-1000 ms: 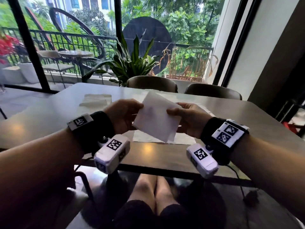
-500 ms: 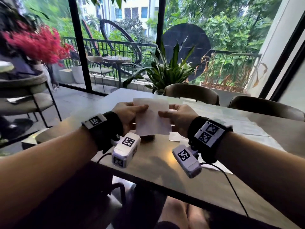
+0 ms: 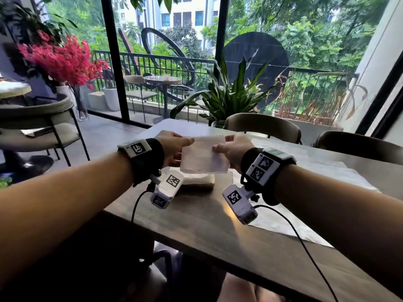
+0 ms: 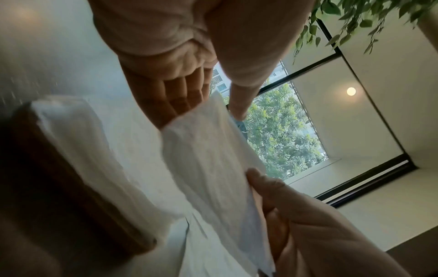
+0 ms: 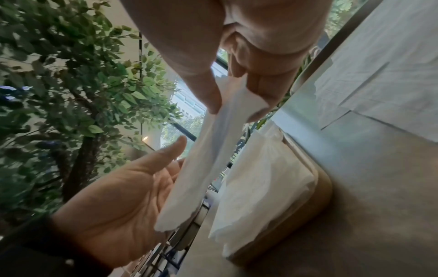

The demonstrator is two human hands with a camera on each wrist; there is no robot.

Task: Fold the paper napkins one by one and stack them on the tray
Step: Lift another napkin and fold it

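A folded white napkin (image 3: 205, 154) hangs in the air between both hands. My left hand (image 3: 185, 147) holds its left edge, thumb on top and fingers beneath; the left wrist view shows this hand (image 4: 213, 105) on the napkin (image 4: 213, 168). My right hand (image 3: 218, 149) pinches the right edge, and the right wrist view shows the pinch (image 5: 234, 101) on the napkin (image 5: 201, 159). Directly below sits the wooden tray (image 3: 209, 185) with a stack of folded napkins (image 3: 196, 178); the tray (image 5: 324, 187) and stack (image 5: 260, 178) also show from the right wrist.
Unfolded napkins (image 3: 305, 171) lie spread on the grey table (image 3: 207, 225) to the right of the tray. Chairs (image 3: 261, 125) stand along the far side. The tray is near the table's left end. Cables trail from the wrist cameras.
Both hands have carried the napkin left, from over the spread napkins to above the tray's stack. The napkin has turned from tilted to nearly square-on.
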